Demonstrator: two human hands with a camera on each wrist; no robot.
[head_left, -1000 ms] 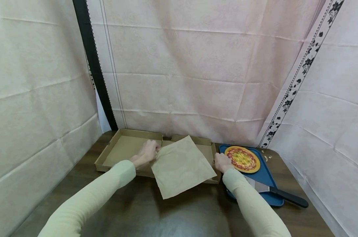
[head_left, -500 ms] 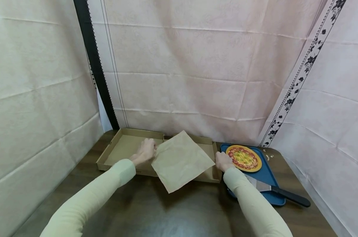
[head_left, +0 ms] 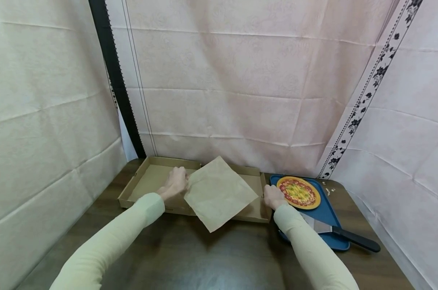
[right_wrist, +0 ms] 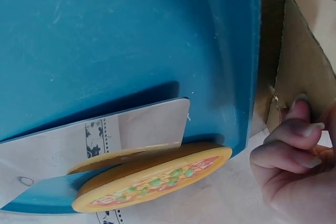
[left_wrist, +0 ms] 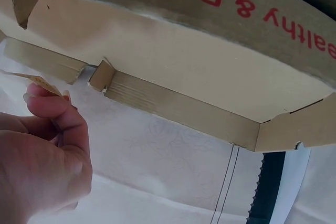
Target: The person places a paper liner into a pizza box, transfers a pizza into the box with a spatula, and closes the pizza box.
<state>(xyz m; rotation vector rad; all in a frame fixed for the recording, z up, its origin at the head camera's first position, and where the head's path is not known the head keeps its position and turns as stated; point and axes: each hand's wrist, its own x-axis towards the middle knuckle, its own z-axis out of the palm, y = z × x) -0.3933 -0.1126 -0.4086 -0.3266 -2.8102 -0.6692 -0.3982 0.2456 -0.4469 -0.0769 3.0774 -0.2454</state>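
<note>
Box (head_left: 142, 188): open, running from beyond my left hand (head_left: 174, 183) across to my right hand (head_left: 274, 197).
Left grip: I pinch the paper sheet (head_left: 220, 194) by its left side.
Paper sheet: tilted, between my two grips, above the box.
Right grip: fingers curled, holding the box's side wall (right_wrist: 302, 72).
Tray (head_left: 327, 212): just right of that grip, pizza (head_left: 299, 192) and spatula (head_left: 354, 239) on it.

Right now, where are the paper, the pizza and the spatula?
Paper (head_left: 220, 195): head view, middle of the sheet.
Pizza (head_left: 298, 192): head view, centre of its topping.
Spatula (head_left: 345, 234): head view, black handle.
</note>
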